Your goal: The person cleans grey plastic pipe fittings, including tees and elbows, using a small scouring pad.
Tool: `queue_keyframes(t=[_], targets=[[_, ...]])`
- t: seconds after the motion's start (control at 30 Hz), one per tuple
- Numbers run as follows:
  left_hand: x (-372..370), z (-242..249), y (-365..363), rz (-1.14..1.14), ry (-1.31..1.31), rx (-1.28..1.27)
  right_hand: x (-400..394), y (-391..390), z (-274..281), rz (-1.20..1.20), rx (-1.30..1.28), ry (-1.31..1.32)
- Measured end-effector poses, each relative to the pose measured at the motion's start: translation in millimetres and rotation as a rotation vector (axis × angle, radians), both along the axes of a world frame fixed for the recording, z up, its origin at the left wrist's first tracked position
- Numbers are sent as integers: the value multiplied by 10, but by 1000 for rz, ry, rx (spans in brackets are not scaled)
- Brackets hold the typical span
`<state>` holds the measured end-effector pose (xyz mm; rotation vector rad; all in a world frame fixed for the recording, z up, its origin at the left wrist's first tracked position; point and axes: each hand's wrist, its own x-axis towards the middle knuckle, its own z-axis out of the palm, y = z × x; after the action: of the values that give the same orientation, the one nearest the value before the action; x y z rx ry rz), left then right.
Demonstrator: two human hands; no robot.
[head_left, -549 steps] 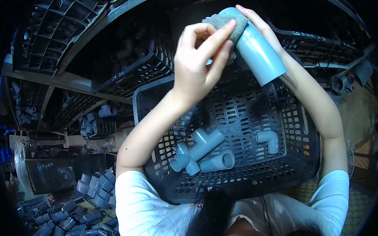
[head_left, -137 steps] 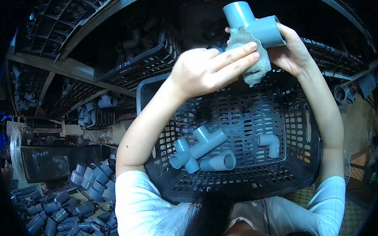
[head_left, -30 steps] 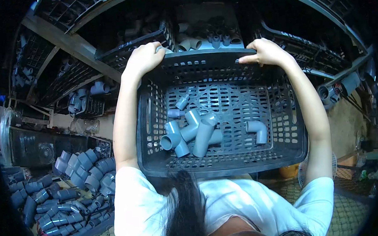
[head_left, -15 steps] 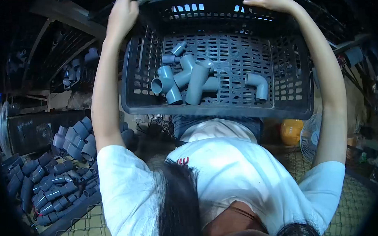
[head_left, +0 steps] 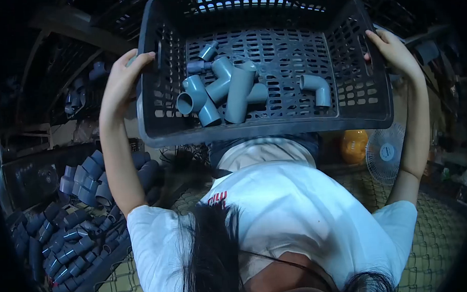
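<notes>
A black plastic crate [head_left: 264, 130] with slotted walls is held up in front of my body, tilted so its inside faces me. My left hand [head_left: 122, 78] grips its left end, thumb over the rim; a bit of something greenish shows at those fingers, too little to name. At the opposite end, my right hand [head_left: 396, 52] is closed on the side wall, with a fingertip showing through the handle hole. Inside the crate lie several grey pipe fittings: a tee [head_left: 200, 102], a larger tee [head_left: 240, 94], small couplings [head_left: 208, 51] and, apart on the right, an elbow [head_left: 318, 89].
Many grey pipe fittings [head_left: 72, 247] are heaped at lower left, with larger fittings [head_left: 85, 179] behind. A white fan [head_left: 385, 152] and a yellow rounded object [head_left: 355, 147] stand at right. Wire mesh [head_left: 427, 242] spreads below, and dark racks [head_left: 80, 35] are at upper left.
Both hands have moved from the crate's far rim to its two ends and now grip there. The crate has shifted slightly up and left in view, its fittings nearly unchanged in place.
</notes>
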<state>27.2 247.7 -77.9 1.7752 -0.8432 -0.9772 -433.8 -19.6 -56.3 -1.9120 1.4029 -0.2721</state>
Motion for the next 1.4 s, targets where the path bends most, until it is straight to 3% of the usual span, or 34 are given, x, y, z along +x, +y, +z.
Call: queue_keyframes(t=[0.13, 0.2, 0.23, 0.27, 0.33, 0.37, 0.4, 0.47, 0.53, 0.57, 0.6, 0.63, 0.67, 0.7, 0.73, 0.8, 0.83, 0.93, 0.97, 1.0, 1.07, 1.1, 1.13, 1.2, 1.23, 1.27, 1.33, 1.4], targets=[[5, -17, 120, 4, -48, -23, 49, -164, 182, 60, -71, 201], [185, -165, 93, -59, -230, 27, 176, -109, 274, 95, -105, 424], [81, -174, 82, 7, -127, -50, 219, -128, 207, 94, -191, 574], [221, -272, 57, -29, -149, -70, 39, -328, -122, 232, -676, 657], [176, 60, 21, -23, -467, 260, 380, 135, -107, 209, -1149, 742], [29, 199, -18, 18, -733, 253, 603, 294, -48, 275, -1112, 772], [286, 97, -58, -20, -1025, 84, 818, 428, -5, 338, -1072, 800], [107, 411, -123, -212, -1182, -57, 1130, 536, -167, 631, -812, 1000], [-190, 758, -315, -595, -941, -3, 1431, 560, -344, 889, -158, 1298], [-189, 728, -512, -770, -924, -148, 1500, 537, -603, 998, 7, 1489], [-417, 855, -651, -783, -924, -68, 1526, 494, -811, 1171, 133, 1581], [-644, 1028, -813, -838, -892, 67, 1525, 288, -1188, 1322, 428, 1559], [-716, 1244, -962, -1040, -881, -139, 1520, 214, -1256, 1313, 410, 1567], [-869, 1293, -1030, -888, -861, -60, 1534, 181, -1296, 1179, 515, 1556], [-745, 1051, -1295, -838, -992, -261, 1546, 161, -1365, 1056, 619, 1538], [-767, 852, -1371, -556, -1040, -405, 1514, 157, -1375, 835, 733, 1346], [-682, 663, -1463, -461, -1056, -420, 1549, 110, -1303, 840, 720, 1343], [-466, 250, -1591, -354, -968, -634, 1631, 38, -823, 968, 288, 507], [-428, 173, -1638, -328, -948, -722, 1598, -86, -749, 986, 206, 111], [-447, 183, -1650, -328, -951, -722, 1652, -61, -500, 887, 263, -40], [-543, 271, -1704, -160, -837, -911, 1749, -37, -157, 641, 91, -321], [-622, 381, -1692, -150, -839, -971, 1808, -523, -269, 889, -273, -398], [-654, 442, -1739, -162, -854, -1093, 1847, -394, -14, 601, 85, -574], [-698, 511, -1807, -168, -976, -1151, 2083, -440, 251, 405, 409, -956], [-710, 524, -1855, -238, -1054, -1210, 2137, -516, 333, 369, 490, -1028], [-577, 202, -2138, -188, -1250, -878, 2226, -775, 284, 367, 579, -1083], [-783, 130, -2006, -299, -1112, -1080, 2245, -596, 261, 249, 262, -943], [-749, -87, -2108, -366, -1133, -998, 2375, -606, 62, 117, 387, -989]])
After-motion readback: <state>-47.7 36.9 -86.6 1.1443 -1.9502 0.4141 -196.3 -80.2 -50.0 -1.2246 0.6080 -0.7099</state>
